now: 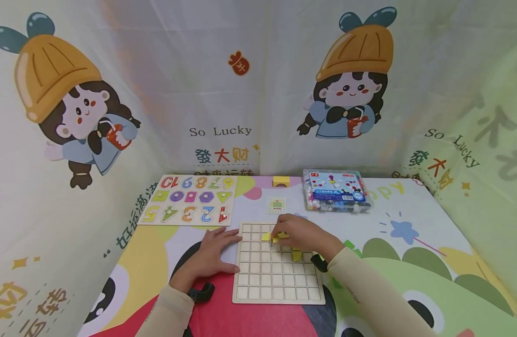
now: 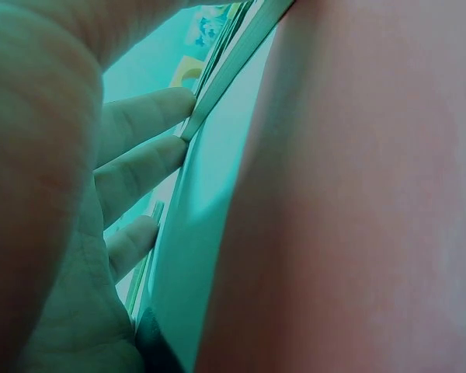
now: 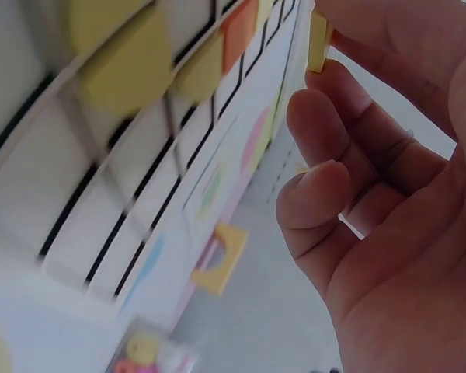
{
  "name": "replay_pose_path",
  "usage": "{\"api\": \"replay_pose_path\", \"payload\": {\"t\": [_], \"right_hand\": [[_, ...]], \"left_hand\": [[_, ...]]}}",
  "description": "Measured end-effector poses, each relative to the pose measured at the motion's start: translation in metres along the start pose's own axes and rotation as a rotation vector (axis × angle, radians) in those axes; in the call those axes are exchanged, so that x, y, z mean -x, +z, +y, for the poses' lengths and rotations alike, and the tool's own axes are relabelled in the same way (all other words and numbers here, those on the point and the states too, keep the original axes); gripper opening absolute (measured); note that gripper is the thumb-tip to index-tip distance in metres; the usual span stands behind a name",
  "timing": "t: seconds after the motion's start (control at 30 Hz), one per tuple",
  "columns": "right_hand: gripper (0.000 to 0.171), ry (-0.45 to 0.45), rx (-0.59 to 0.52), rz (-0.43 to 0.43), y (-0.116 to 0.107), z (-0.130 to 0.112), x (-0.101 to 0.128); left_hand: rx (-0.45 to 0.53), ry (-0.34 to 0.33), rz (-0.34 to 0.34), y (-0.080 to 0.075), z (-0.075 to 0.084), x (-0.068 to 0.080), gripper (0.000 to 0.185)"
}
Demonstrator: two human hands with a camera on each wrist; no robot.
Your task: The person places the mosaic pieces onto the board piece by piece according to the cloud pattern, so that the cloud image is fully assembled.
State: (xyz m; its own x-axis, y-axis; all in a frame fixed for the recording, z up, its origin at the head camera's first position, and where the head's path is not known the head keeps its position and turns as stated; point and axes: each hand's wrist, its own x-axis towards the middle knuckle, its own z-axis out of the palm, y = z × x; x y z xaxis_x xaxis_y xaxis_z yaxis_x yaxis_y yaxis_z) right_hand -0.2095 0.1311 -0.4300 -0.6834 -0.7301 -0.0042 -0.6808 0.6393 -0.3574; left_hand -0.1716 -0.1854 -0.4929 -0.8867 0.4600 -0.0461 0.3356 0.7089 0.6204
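A wooden grid board [image 1: 266, 293] with square cells lies on the patterned table cover. My right hand [image 1: 298, 231] is over its upper part, thumb and finger pinching a small yellow piece [image 3: 318, 43]. On the board, a yellow piece [image 1: 265, 237] and an orange-red piece [image 3: 238, 33] sit near those fingertips. A yellow piece with a rounded edge [image 1: 297, 255] lies lower, below the right palm. My left hand [image 1: 214, 252] lies along the board's left edge, fingers extended and thumb apart. In the left wrist view, the fingertips [image 2: 179, 105] meet the board's side.
A wooden puzzle board of numbers and shapes [image 1: 186, 201] lies at the back left. Behind the grid board are a small pattern card [image 1: 277, 206] and a yellow arch block [image 1: 281, 181]. A clear plastic case with a blue label [image 1: 336, 189] stands at the back right, before the printed curtain.
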Motion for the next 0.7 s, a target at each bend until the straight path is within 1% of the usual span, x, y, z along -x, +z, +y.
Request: {"api": "replay_pose_path", "payload": {"t": [0.23,0.43,0.7], "right_hand": [[0.016,-0.029,0.019,-0.035,0.008,-0.02,-0.021],[0.016,-0.036,0.057,-0.061,0.014,-0.03,-0.032],[0.018,0.019,0.103,-0.078,0.025,-0.034,-0.04]], "left_hand": [[-0.004,0.001,-0.003,-0.001,-0.001,0.0,0.083],[0.003,0.005,-0.003,0.0,-0.002,0.0,0.083],[-0.014,0.012,-0.004,-0.001,-0.003,0.0,0.083]]}}
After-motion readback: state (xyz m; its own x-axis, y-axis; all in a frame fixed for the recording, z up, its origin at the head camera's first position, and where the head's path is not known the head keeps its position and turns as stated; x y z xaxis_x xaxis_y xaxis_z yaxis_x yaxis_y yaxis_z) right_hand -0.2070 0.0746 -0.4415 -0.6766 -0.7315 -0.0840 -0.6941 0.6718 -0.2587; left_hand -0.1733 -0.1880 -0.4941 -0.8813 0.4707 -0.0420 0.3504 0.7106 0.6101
